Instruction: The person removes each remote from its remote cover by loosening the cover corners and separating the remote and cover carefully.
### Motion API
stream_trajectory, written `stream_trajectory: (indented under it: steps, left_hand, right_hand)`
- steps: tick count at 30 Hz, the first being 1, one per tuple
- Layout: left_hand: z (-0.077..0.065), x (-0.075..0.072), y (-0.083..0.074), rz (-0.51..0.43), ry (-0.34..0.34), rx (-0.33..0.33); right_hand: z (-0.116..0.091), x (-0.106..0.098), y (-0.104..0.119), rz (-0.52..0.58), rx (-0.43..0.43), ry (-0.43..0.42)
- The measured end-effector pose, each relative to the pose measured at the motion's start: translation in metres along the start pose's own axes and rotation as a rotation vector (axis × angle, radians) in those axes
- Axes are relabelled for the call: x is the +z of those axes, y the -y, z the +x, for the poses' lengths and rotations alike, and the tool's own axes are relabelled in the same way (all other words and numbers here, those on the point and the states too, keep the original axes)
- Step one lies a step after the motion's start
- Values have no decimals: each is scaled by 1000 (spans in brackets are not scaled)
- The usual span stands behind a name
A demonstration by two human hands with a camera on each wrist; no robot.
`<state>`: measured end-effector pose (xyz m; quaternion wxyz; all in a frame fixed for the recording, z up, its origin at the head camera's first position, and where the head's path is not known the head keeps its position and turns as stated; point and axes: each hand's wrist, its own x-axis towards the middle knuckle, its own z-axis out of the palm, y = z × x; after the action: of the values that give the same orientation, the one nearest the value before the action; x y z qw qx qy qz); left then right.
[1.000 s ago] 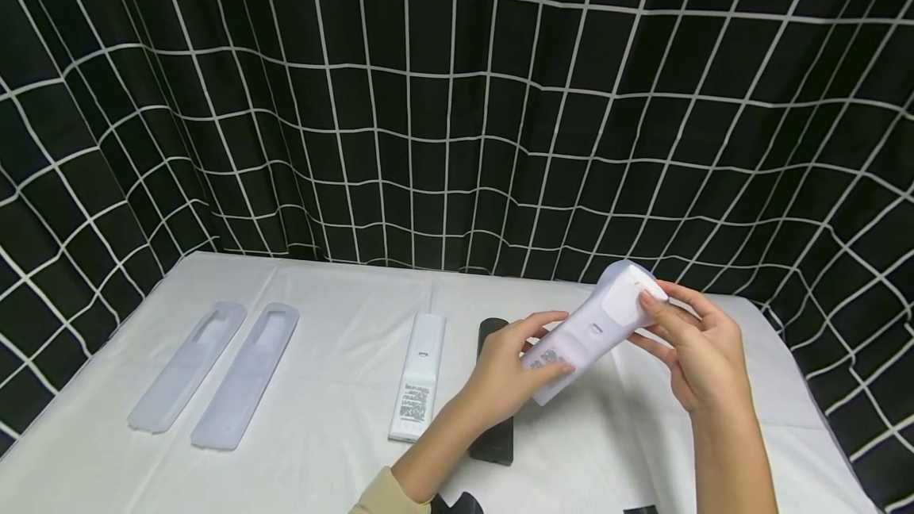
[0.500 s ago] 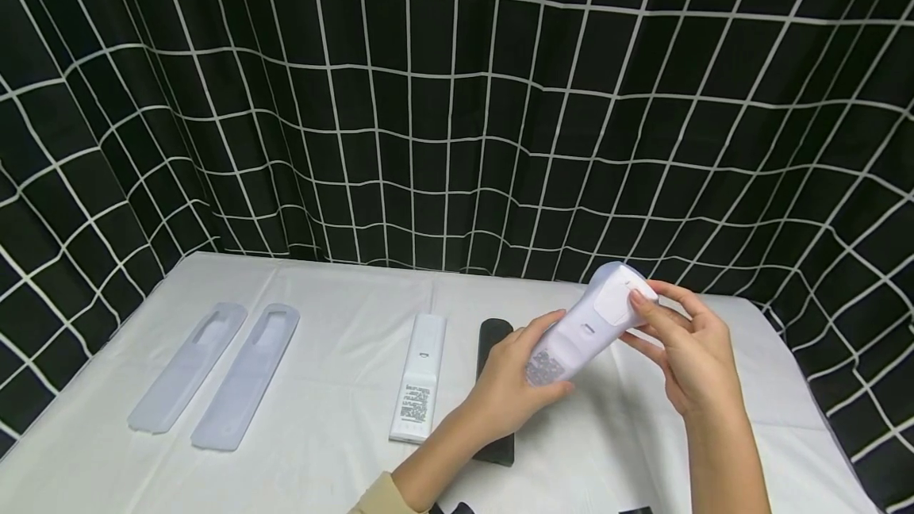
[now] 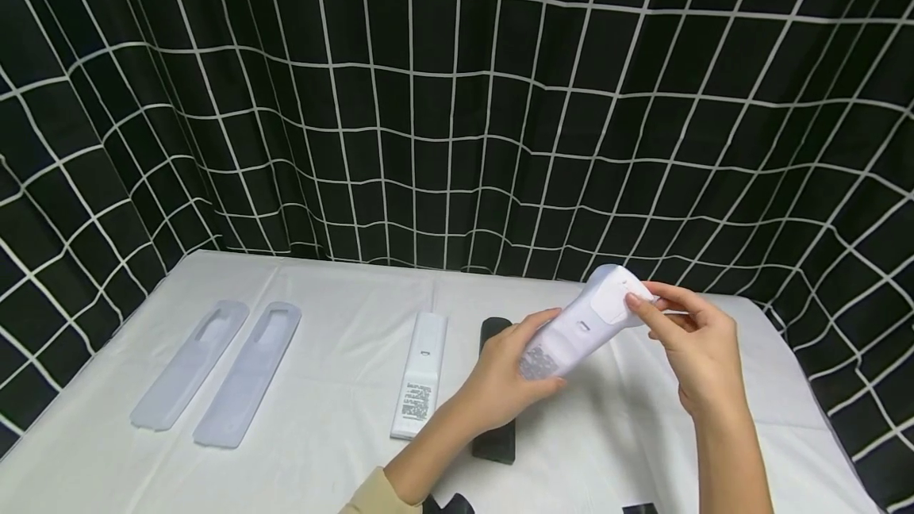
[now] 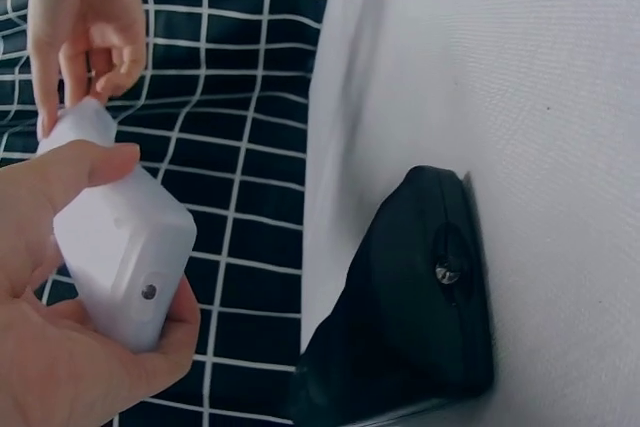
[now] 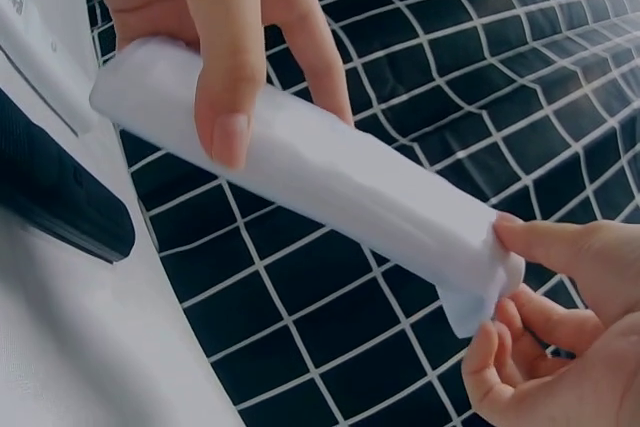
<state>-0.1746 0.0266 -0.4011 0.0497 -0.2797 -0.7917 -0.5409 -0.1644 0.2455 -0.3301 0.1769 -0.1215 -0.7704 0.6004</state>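
A white remote control (image 3: 581, 325) is held tilted above the table, its back with the battery cover facing up. Around it is a translucent sleeve (image 5: 465, 312), whose loose edge shows at the wide end in the right wrist view. My left hand (image 3: 503, 387) grips the narrow, labelled end, thumb on one side and fingers on the other. At the wide end my right hand (image 3: 703, 351) pinches the sleeve's edge, with the thumb on the battery cover. The left wrist view shows the remote's narrow end poking out of my left hand.
Two translucent sleeves (image 3: 189, 367) (image 3: 250, 375) lie side by side on the left of the white table (image 3: 343, 371). Another white remote (image 3: 420, 375) lies face down mid-table, beside a black remote (image 3: 495, 444) partly under my left arm. Black objects (image 3: 453, 504) (image 3: 639, 508) show at the near edge. A gridded curtain (image 3: 428, 101) stands behind.
The held remote has shifted slightly left and its narrow end has sunk deeper into my left hand. My right fingers keep hold of the wide end. The things on the table have not moved.
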Motion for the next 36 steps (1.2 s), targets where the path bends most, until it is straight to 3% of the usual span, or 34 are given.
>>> stream_trajectory:
  steps: [9,23,28,36]
  left_hand:
    - [1,-9,-1,-34,73,-73]
    - [0,-10,-2,-60,88,-118]
    - [0,-10,-1,-37,76,-106]
    - [-1,-13,1,85,46,-64]
  right_hand:
    - [6,-4,-7,7,15,168]
    - [13,-2,-17,-86,15,246]
    - [13,-3,-17,-42,33,233]
    - [12,-3,-14,62,78,178]
